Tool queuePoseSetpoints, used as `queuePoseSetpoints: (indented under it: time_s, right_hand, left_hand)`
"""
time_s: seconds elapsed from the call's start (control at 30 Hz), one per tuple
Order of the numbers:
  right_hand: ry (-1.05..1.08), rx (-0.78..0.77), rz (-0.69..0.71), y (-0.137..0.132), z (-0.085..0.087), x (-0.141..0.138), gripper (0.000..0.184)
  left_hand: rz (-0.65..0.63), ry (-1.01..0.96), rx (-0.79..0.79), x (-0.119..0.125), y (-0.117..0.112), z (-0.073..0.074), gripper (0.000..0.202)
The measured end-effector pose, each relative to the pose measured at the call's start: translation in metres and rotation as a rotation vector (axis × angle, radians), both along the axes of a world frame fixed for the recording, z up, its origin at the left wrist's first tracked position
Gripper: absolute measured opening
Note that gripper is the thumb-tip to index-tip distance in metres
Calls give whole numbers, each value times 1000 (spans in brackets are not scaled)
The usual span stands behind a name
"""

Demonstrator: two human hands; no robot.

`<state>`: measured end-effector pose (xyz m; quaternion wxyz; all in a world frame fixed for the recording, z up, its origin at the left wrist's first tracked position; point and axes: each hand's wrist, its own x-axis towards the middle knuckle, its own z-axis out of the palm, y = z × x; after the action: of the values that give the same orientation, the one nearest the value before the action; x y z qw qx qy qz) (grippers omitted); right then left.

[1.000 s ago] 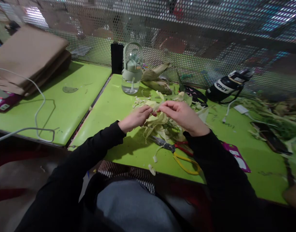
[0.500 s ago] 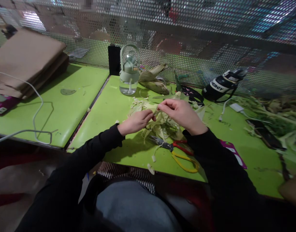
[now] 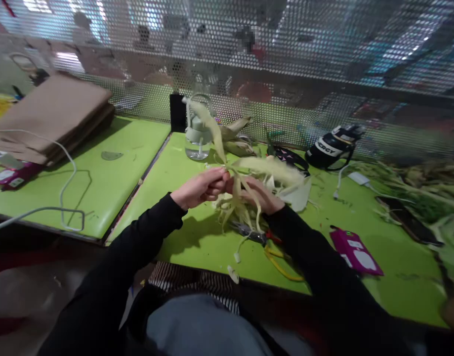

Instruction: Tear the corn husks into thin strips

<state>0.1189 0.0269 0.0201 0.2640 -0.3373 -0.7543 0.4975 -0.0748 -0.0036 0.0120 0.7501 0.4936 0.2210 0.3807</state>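
Yellow-handled scissors [image 3: 259, 236] lay on the green worktop [image 3: 138, 225] just nearer than the grips; a purple packet [image 3: 354, 249] with unreadable white labels [image 3: 364, 259] lay to their right. Curled fingers of the left grip [image 3: 206, 187] pinched pale husk strips [image 3: 217, 140], which also crossed before the right grip [image 3: 263, 196], its fingertips hidden, its hold unclear. Beyond the left grip stood a clear bottle [image 3: 197, 136] holding some liquid [image 3: 194, 152]; beyond the right, a black bottle [image 3: 332, 147] reading "ERGY".

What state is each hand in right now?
Left hand: closed, holding husk strips.
Right hand: at the strips, partly hidden; grip can't be told.
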Motion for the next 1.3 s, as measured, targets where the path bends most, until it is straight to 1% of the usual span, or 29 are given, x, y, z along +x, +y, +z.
queuePoseSetpoints:
  time_s: [0.07,0.13,0.2,0.27,0.33,0.4,0.47,0.53,0.6,0.63,0.67,0.7,0.77,0.83,0.87,0.93,1.0,1.03,1.1,1.13,1.2,1.3]
  right_hand:
    - [53,-52,-98,-6,-15,-2,44]
    - [82,-95,-174,-14,-26,-3,44]
    - [128,-144,-276,-24,-33,-7,43]
    - [192,-218,-399,-35,-39,-14,43]
    - [225,-284,-471,-47,-42,-21,42]
    - [196,-260,-484,-57,-42,-27,39]
    - [178,-215,-500,-64,-40,-28,37]
    - [237,-262,-517,-68,-37,-27,36]
    - [345,-348,-520,-70,-36,-25,37]
    - [356,-356,-504,-70,-36,-25,37]
    - [315,-318,-474,-71,-36,-24,38]
    - [221,-227,-440,-71,-36,-23,38]
    - [-65,65,-395,-70,-32,-21,34]
    - [-336,398,-408,-67,-22,-15,29]
    - [-431,517,-417,-63,-15,-11,29]
    - [-525,633,-370,-52,0,-1,30]
    - [-532,700,-285,-37,14,11,27]
    - [-524,695,-227,-30,19,17,26]
    - [-444,593,-204,-19,25,28,25]
    - [-389,498,-196,-15,25,32,26]
    - [-270,276,-152,-12,24,37,30]
    - [-122,4,-49,-14,21,34,36]
  left_hand:
    - [110,60,-89,1,7,0,32]
    - [220,160,-96,3,10,1,32]
    - [356,338,17,7,10,0,34]
    - [508,515,209,12,9,-4,35]
    - [620,602,340,18,7,-11,35]
    - [672,659,393,23,5,-18,34]
    - [688,726,408,25,4,-21,33]
    - [697,767,411,25,4,-21,32]
    - [682,761,412,23,5,-18,33]
    - [668,752,414,22,6,-17,33]
    - [660,754,419,22,7,-16,33]
    - [661,770,425,22,7,-17,33]
    - [678,833,445,22,6,-21,28]
    - [639,911,485,23,5,-27,25]
    - [584,933,517,24,3,-30,25]
    - [434,922,608,23,1,-32,27]
    - [295,871,717,20,-2,-29,29]
    - [242,843,769,17,-4,-26,29]
    - [135,828,806,13,-7,-17,28]
    - [99,792,814,11,-8,-13,26]
    - [-14,637,806,8,-12,-5,19]
    - [-205,370,688,7,-16,0,21]
